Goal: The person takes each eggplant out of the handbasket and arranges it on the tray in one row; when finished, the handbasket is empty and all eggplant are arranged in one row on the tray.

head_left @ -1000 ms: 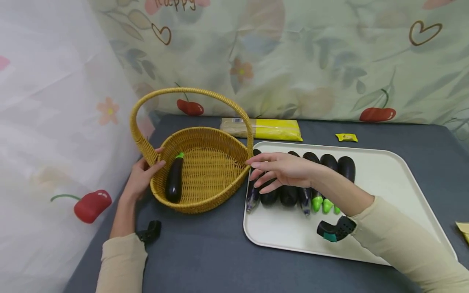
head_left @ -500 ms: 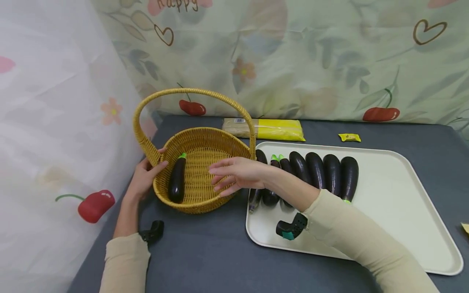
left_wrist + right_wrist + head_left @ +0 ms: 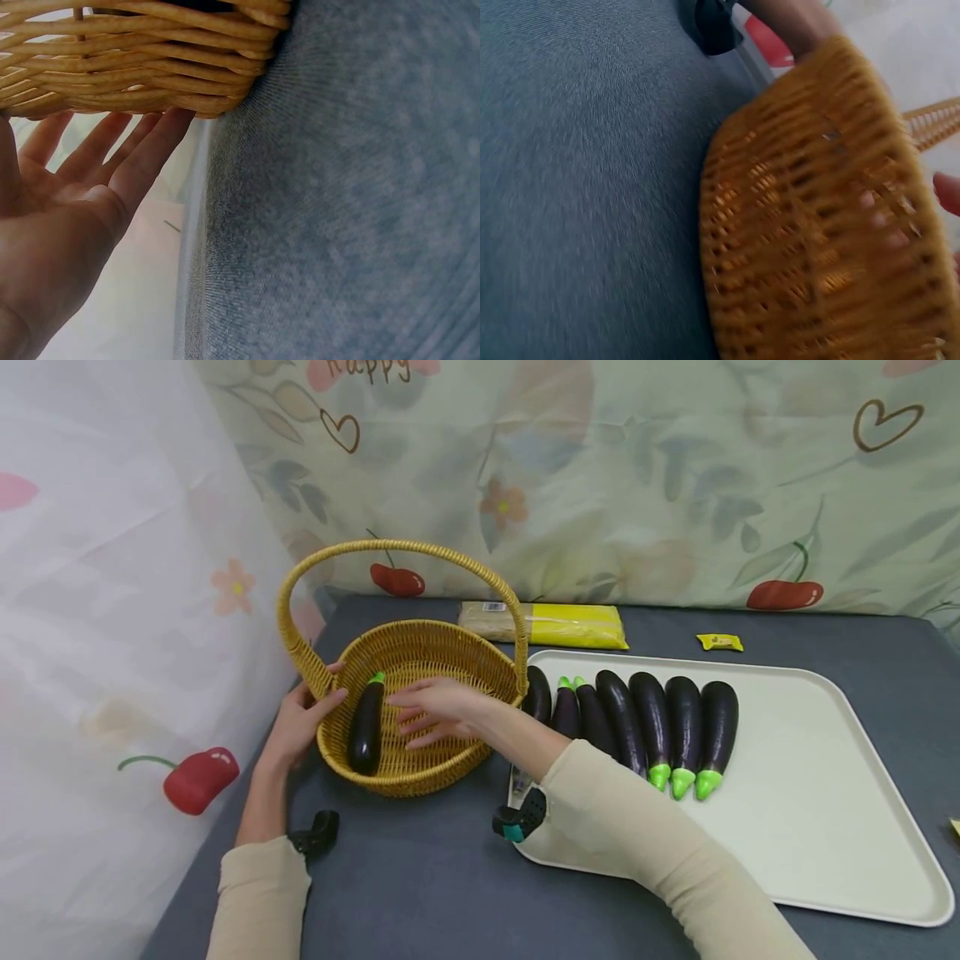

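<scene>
A wicker basket (image 3: 420, 777) with a tall hoop handle stands at the left of the table. One dark eggplant (image 3: 366, 727) with a green stem end lies inside it, along the left wall. My left hand (image 3: 294, 727) holds the basket's left rim by the handle's foot, thumb on the rim and fingers (image 3: 154, 157) against the outer weave. Over the basket's inside, just right of the eggplant, hovers my right hand (image 3: 442, 710), fingers spread and holding nothing. In the right wrist view, the basket wall (image 3: 817, 202) hides most of that hand.
A white tray (image 3: 825, 827) on the right bears a row of several eggplants (image 3: 682, 735); my right forearm crosses its left part. Behind are a yellow-and-clear packet (image 3: 577, 625) and a small yellow wrapper (image 3: 720, 642). Printed cloth hangs at the back and left.
My right hand has moved left from above the tray's eggplants into the basket opening, close to the eggplant there. The left hand keeps its hold on the rim.
</scene>
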{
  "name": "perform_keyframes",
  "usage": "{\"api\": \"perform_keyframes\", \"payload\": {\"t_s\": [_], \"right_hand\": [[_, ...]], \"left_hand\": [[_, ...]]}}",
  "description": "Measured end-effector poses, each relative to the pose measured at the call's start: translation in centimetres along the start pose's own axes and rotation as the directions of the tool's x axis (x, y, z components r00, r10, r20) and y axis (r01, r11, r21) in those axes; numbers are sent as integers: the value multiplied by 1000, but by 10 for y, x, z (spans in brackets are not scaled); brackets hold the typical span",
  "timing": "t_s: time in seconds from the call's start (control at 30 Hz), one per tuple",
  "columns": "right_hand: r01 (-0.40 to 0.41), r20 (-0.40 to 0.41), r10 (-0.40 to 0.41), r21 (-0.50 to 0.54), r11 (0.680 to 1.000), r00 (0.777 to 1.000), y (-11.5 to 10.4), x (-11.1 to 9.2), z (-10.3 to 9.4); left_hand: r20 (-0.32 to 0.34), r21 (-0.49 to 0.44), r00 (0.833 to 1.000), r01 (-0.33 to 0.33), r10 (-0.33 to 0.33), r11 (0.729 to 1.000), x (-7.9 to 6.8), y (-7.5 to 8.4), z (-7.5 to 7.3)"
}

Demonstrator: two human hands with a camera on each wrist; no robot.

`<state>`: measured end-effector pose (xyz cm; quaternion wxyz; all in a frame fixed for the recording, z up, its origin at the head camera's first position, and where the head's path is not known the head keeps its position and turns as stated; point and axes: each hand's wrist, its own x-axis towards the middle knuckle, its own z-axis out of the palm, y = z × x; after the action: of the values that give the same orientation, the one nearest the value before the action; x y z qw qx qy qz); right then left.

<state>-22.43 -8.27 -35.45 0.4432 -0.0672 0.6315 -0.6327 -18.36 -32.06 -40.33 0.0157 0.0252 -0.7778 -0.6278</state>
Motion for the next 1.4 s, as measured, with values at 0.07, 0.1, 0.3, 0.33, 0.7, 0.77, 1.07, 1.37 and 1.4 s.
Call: {"api": "perform_keyframes", "payload": {"t_s": [0.07,0.1,0.3,0.33,0.7,0.77,1.07,1.37,1.4], "right_hand": [[-15,-41,15,0,1000,999,2,7,6],[-23,-60,22,-7,1000,998,3,10,9],[-58,-136,52,-45,997,989,11,20,25],[-61,-144,53,-49,997,988,12,21,27],[-78,-210,49,-131,988,977,14,26,45],[-71,-211,43,-127,989,977,15,27,48],[-42,-283,-2,-148,988,959,19,30,65],[-12,-182,-5,-93,996,983,19,29,56],[-11,-160,-2,-76,997,987,19,28,54]], "left_hand": [[-2,0,1000,-4,4,1000,0,0,0],[-3,2,1000,-5,6,1000,0,0,0],[6,-6,1000,-5,5,1000,-2,1,0],[7,-9,1000,-5,5,1000,-2,1,0],[0,6,999,-34,34,999,-2,5,2],[-4,13,999,-42,42,999,-2,4,2],[-3,23,999,-33,33,999,-1,1,-1],[5,19,999,-49,49,999,-3,2,0],[5,21,999,-49,49,999,-3,2,0]]}}
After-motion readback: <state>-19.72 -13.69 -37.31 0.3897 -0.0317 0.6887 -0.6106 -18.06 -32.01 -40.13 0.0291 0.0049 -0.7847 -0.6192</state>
